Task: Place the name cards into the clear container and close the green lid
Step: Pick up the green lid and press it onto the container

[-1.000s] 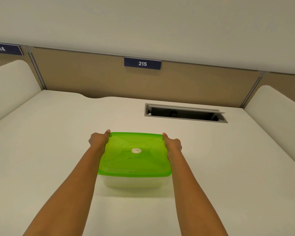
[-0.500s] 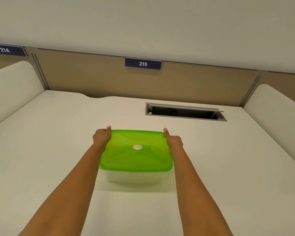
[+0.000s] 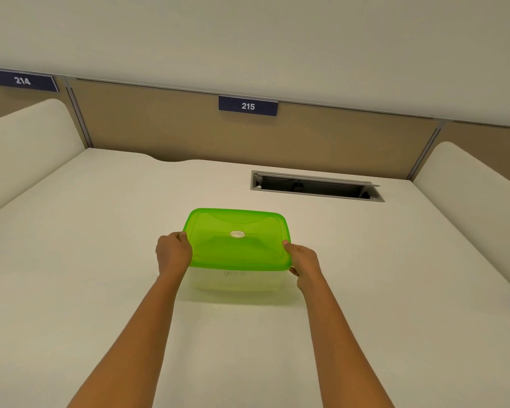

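A clear container (image 3: 236, 281) stands on the white desk, covered by its green lid (image 3: 237, 241) with a small round sticker in the middle. My left hand (image 3: 173, 254) grips the lid's left edge near the front corner, thumb on top. My right hand (image 3: 302, 260) grips the lid's front right corner, thumb on top and fingers under the rim. Faint writing shows through the container's front wall. No name cards can be made out inside.
The white desk (image 3: 100, 260) has an open cable slot (image 3: 315, 187) at the back right. Curved white side dividers (image 3: 21, 142) stand on both sides, and a tan back panel carries number plates 214 and 215 (image 3: 248, 106).
Both hands slid from the lid's far corners back toward its near corners. The container now lies a little farther from me on the desk.
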{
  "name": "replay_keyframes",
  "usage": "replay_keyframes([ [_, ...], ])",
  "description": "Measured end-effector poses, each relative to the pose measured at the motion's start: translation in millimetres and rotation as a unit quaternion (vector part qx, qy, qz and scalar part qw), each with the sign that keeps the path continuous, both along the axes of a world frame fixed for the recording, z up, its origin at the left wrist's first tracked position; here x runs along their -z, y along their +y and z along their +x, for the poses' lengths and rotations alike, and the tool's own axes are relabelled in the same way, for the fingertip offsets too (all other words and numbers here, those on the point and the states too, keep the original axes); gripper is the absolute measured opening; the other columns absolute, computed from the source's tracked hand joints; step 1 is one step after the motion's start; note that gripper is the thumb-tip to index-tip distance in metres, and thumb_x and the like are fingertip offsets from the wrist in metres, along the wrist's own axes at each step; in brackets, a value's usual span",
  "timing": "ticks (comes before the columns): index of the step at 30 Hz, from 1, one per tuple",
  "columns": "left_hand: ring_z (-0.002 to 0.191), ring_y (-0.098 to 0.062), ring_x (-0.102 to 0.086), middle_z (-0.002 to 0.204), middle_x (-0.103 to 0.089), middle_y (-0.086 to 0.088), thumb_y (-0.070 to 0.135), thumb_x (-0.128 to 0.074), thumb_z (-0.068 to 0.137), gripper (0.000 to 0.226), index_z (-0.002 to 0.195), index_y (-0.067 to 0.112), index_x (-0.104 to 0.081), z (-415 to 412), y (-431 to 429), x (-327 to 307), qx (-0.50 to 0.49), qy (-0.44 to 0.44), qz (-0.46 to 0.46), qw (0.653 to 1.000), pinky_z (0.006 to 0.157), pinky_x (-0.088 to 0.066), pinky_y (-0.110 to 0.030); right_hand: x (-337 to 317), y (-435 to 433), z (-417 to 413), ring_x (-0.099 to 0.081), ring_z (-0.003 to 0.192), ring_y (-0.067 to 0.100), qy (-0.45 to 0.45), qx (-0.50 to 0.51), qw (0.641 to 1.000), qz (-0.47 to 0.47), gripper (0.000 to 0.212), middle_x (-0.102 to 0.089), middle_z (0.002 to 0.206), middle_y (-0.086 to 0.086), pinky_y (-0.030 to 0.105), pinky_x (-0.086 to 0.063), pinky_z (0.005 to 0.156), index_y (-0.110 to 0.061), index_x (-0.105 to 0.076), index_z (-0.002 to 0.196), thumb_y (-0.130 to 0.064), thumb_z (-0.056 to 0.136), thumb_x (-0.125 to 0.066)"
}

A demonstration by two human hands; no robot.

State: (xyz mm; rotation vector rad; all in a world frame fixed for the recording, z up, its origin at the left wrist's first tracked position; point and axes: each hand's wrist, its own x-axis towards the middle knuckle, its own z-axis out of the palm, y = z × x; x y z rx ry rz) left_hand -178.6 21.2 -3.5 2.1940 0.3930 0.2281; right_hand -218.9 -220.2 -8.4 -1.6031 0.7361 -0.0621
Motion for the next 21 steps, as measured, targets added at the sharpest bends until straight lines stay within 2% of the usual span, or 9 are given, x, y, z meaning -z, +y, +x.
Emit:
replay_keyframes([
  [2, 0.103, -0.045, -0.055, 0.11, -0.057, -0.033, 0.026, -0.034, 0.1, 0.049, 0.106, -0.013, -0.062, -11, 0, 4, -0.018, 0.015, -0.007, 1.0, 0.086, -0.045, -0.046, 0, 3, -10, -0.054, 0.091, 0.022, -0.008, 0.005, 1.0, 0.012, 0.04, -0.064, 0.115, 0.014, 0.032, -0.049, 0.077, -0.005, -0.063, 0.121, -0.031, 0.09, -0.061],
  [5, 0.114, -0.042, -0.052, 0.122, -0.054, -0.029, 0.036, -0.034, 0.099, 0.052, 0.121, -0.006, -0.057, -24, -2, 5, -0.039, 0.028, -0.031, 0.998, 0.094, -0.042, -0.046, 2, 6, -23, -0.053, 0.074, 0.017, -0.015, 0.019, 0.999, 0.048, 0.045, -0.059, 0.096, 0.009, 0.029, -0.053, 0.076, -0.003, -0.059, 0.124, -0.031, 0.09, -0.063],
  [7, 0.116, -0.041, -0.051, 0.121, -0.058, -0.027, 0.039, -0.035, 0.099, 0.052, 0.122, -0.003, -0.056, -30, -3, 6, -0.046, 0.026, -0.042, 0.998, 0.094, -0.042, -0.045, 4, 10, -30, -0.053, 0.066, 0.015, -0.024, 0.031, 0.995, 0.086, 0.047, -0.059, 0.095, 0.01, 0.031, -0.055, 0.081, 0.0, -0.057, 0.125, -0.029, 0.089, -0.065],
  [11, 0.115, -0.04, -0.052, 0.118, -0.06, -0.027, 0.041, -0.037, 0.098, 0.051, 0.121, 0.0, -0.056, -35, -4, 7, -0.052, 0.019, -0.078, 0.995, 0.092, -0.043, -0.045, 4, 15, -38, -0.056, 0.063, 0.016, -0.052, 0.057, 0.986, 0.145, 0.045, -0.059, 0.103, 0.013, 0.024, -0.055, 0.065, 0.005, -0.057, 0.121, -0.023, 0.087, -0.068],
  [15, 0.112, -0.039, -0.052, 0.117, -0.059, -0.026, 0.042, -0.039, 0.097, 0.05, 0.118, 0.001, -0.056, -35, -4, 9, -0.057, 0.012, -0.12, 0.991, 0.087, -0.044, -0.042, 4, 16, -38, -0.056, 0.061, 0.016, -0.053, 0.076, 0.979, 0.179, 0.04, -0.061, 0.092, 0.01, 0.025, -0.055, 0.068, 0.004, -0.06, 0.115, -0.021, 0.085, -0.07],
  [17, 0.11, -0.038, -0.052, 0.117, -0.059, -0.025, 0.042, -0.04, 0.096, 0.048, 0.116, 0.001, -0.056, -34, -5, 10, -0.062, 0.009, -0.146, 0.987, 0.082, -0.042, -0.038, 5, 16, -36, -0.055, 0.06, 0.016, -0.052, 0.089, 0.978, 0.183, 0.038, -0.06, 0.083, 0.007, 0.027, -0.054, 0.069, 0.004, -0.062, 0.112, -0.019, 0.084, -0.071],
  [21, 0.099, -0.032, -0.053, 0.113, -0.06, -0.023, 0.04, -0.04, 0.097, 0.046, 0.114, 0.0, -0.057, -34, -7, 13, -0.076, -0.005, -0.172, 0.982, 0.077, -0.037, -0.033, 7, 18, -34, -0.053, 0.054, 0.015, -0.054, 0.116, 0.978, 0.165, 0.027, -0.061, 0.083, 0.01, 0.023, -0.051, 0.061, 0.001, -0.066, 0.1, -0.018, 0.082, -0.073],
])
